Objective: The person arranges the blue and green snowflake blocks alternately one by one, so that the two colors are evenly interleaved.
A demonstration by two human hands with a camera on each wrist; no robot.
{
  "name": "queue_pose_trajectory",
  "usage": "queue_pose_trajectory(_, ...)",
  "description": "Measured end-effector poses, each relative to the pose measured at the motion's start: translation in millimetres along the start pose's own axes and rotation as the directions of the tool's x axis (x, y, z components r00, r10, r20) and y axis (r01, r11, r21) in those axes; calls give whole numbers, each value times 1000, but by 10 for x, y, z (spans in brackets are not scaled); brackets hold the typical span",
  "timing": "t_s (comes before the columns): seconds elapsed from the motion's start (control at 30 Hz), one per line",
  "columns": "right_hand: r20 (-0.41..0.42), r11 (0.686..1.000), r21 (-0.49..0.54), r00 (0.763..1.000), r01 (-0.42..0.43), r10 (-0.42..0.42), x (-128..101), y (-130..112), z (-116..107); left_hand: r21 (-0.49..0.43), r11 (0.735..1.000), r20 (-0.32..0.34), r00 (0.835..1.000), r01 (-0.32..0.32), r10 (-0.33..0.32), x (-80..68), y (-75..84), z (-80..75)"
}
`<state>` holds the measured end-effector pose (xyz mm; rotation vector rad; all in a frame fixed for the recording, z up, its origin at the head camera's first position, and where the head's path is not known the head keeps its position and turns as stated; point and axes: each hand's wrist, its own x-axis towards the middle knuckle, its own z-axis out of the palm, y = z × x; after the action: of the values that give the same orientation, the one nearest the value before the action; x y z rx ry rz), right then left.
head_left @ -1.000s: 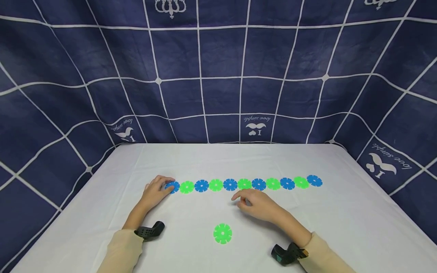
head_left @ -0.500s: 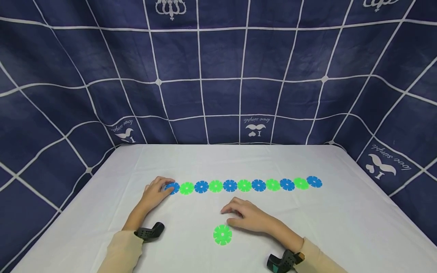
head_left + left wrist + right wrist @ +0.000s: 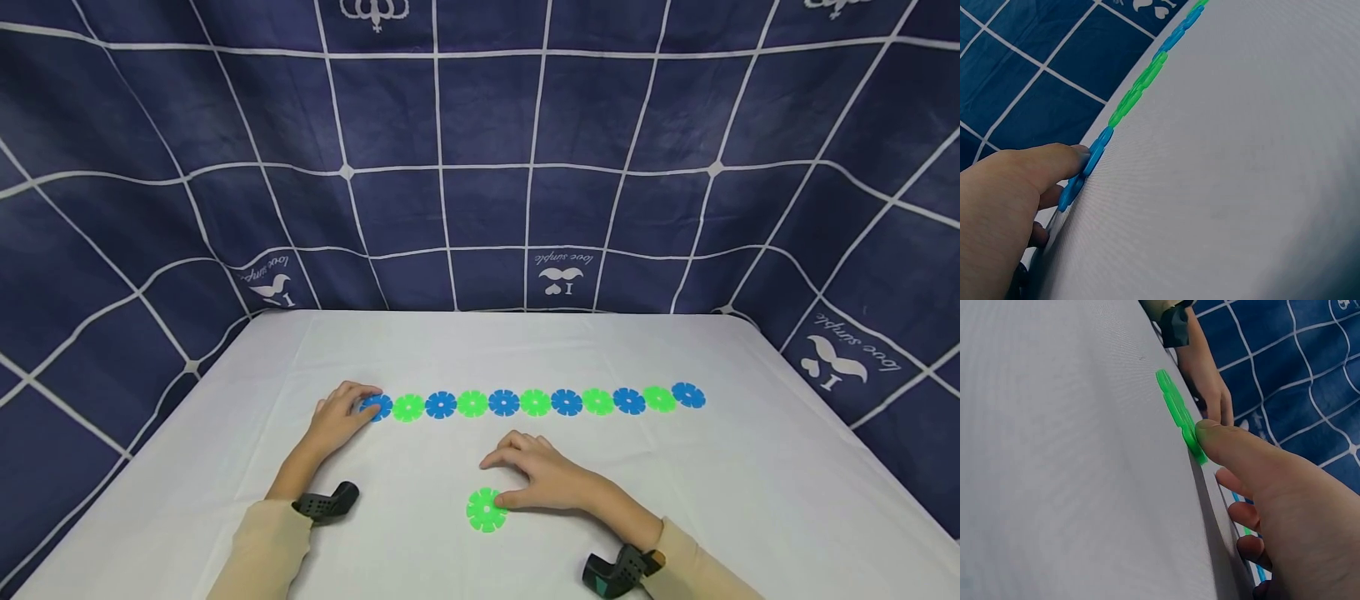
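Note:
A row of alternating blue and green plastic snowflake discs (image 3: 503, 402) lies across the white table, each close beside its neighbour. At the row's left end my left hand (image 3: 337, 419) holds the last blue snowflake disc (image 3: 1094, 156) between thumb and fingers, the thumb on its face. Nearer to me, a single green snowflake disc (image 3: 484, 511) lies flat, apart from the row. My right hand (image 3: 543, 477) is just right of it, thumb tip on the disc's right edge. The other right fingers are bent loosely above the table, spread away from the thumb.
A white cloth covers the table (image 3: 750, 483). Behind and at both sides hangs a dark blue curtain (image 3: 487, 208) with white grid lines. Black devices are strapped to the left wrist (image 3: 327, 502) and the right wrist (image 3: 621, 572).
My right hand has come back from the row toward me and slightly left; its thumb now touches the single green snowflake disc. My left hand stays at the row's left end.

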<state>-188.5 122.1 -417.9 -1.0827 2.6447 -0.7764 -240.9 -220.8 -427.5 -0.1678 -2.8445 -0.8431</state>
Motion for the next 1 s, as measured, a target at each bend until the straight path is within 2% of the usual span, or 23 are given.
queue_pose_trajectory(0.67, 5, 1000, 13, 1000, -7, 7, -10, -1, 6, -9, 1000, -9, 1000, -8, 8, 9, -33, 27)
queue_pose_trajectory(1.0, 23, 1000, 30, 1000, -3, 3, -17, 16, 16, -5, 1000, -4, 1000, 11, -11, 0, -13, 23)
